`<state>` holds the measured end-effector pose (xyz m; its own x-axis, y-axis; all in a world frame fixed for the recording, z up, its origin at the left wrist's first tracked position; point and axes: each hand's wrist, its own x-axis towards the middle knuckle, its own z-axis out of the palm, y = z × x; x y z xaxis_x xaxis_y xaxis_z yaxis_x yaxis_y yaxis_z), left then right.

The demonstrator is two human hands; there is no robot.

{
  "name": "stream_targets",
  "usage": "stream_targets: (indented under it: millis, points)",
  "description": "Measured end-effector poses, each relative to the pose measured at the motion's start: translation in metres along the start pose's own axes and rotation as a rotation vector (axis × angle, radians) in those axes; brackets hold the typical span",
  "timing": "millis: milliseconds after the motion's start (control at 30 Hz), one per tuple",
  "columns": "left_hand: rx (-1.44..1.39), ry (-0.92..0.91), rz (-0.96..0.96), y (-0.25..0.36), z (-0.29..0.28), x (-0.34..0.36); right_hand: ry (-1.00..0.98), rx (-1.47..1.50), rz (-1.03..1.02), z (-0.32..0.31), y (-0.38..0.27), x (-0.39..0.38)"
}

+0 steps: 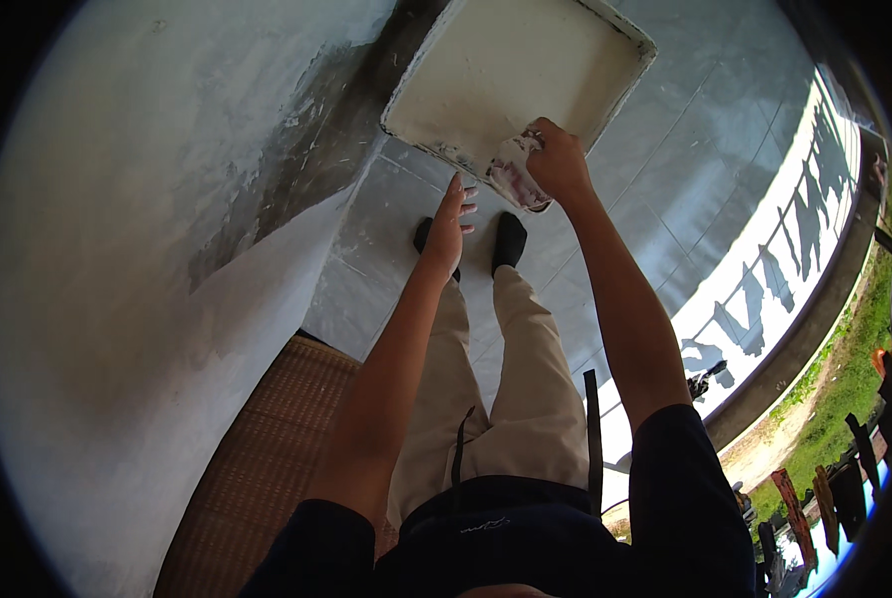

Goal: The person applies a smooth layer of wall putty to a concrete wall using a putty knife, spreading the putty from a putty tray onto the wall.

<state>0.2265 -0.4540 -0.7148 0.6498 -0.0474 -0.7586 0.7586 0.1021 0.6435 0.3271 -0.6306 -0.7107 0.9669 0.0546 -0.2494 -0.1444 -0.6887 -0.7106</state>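
Note:
A shallow square tray (418, 68) with a dirty rim and a cream, paint-like coating inside lies at the far end of the view. My right hand (560, 164) is closed around a lumpy, pinkish-white smeared piece (514, 175) at the tray's near edge. Whether that piece is a cloth, a sponge or a brush I cannot make out. To its left, my left hand (452, 217) holds nothing. Its fingers are stretched out and apart, with white smears on them, just short of the tray's near rim.
On the left rises a pale wall (147, 199) with a dark, patchy lower band. Grey tiles (665, 169) make up the floor under my feet. A brown woven panel (277, 429) stands beside my left arm. At the right, a sunlit strip meets a curved ledge (785, 384) with grass beyond.

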Motion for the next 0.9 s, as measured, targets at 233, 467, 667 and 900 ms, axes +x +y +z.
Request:
stream_targets:
  millis: [233,467,667,900]
  points:
    - [-0.003,0.121,0.043,0.013,-0.016,-0.022,0.023,0.106,0.151,0.013,-0.010,0.005]
    - [-0.035,0.246,0.137,0.045,-0.044,-0.071,-0.132,0.810,0.325,-0.006,-0.061,-0.004]
    - [-0.094,0.314,0.309,0.091,-0.073,-0.119,-0.438,1.426,0.259,-0.051,-0.148,-0.020]
    - [-0.139,0.354,0.462,0.136,-0.125,-0.199,-0.623,1.539,0.043,-0.074,-0.267,-0.059]
